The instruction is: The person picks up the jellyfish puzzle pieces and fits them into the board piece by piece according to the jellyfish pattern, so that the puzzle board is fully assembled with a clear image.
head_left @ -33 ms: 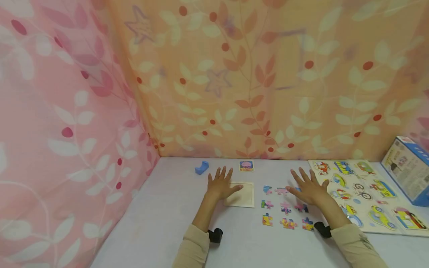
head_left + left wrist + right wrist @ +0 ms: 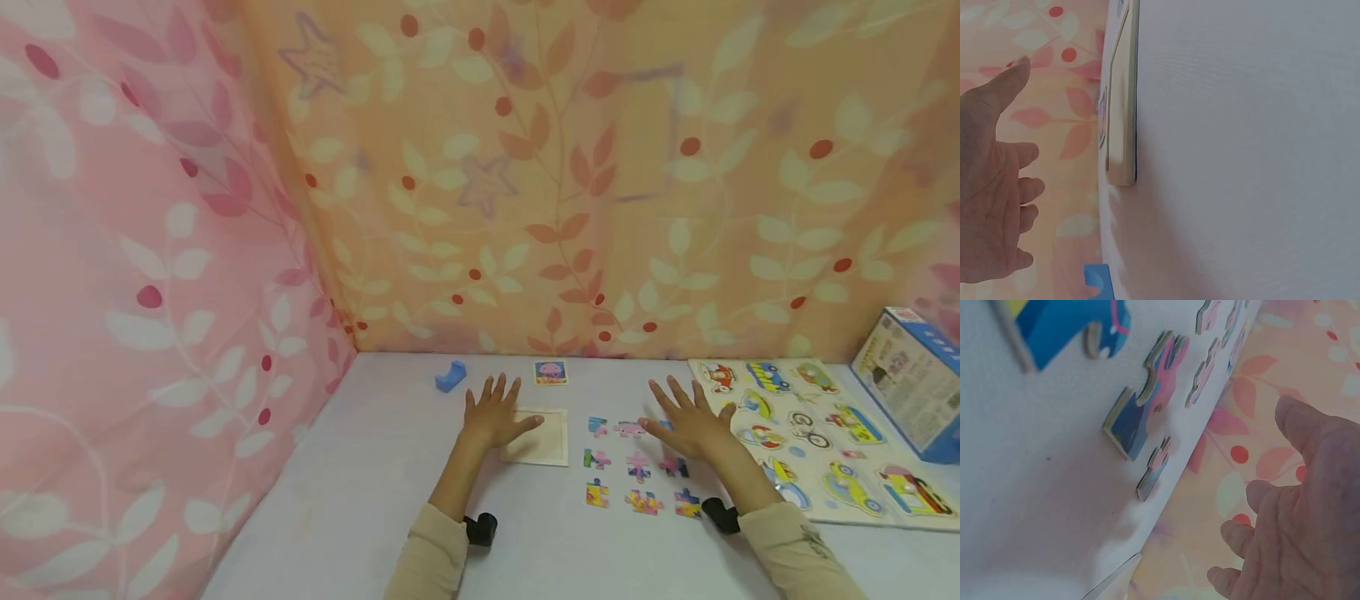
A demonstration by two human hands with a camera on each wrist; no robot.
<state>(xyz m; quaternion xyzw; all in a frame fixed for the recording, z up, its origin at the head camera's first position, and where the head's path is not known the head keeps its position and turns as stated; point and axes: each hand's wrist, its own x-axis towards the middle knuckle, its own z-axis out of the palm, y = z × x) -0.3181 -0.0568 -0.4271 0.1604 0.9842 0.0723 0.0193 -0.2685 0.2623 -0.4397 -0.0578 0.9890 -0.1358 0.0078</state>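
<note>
My left hand (image 2: 493,414) is held above the table with its fingers spread, partly covering a shallow pale square puzzle tray (image 2: 553,442). Nothing is in its grasp, and a gap shows between palm and table in the left wrist view. On the right, my other hand (image 2: 693,423) hovers with fingers spread and holds nothing. Beside and partly under it, several colourful jigsaw pieces (image 2: 597,493) lie apart in rows; the hand hides part of the right-hand ones. In the right wrist view a pink and blue jigsaw piece (image 2: 1161,390) lies flat on the table, away from the fingers.
A small picture card (image 2: 551,372) lies behind the tray, with a blue curved block (image 2: 451,377) to its left. At the right is a board of vehicle pictures (image 2: 812,454), then a blue and white box (image 2: 911,383). Patterned cloth (image 2: 487,250) hangs behind the table.
</note>
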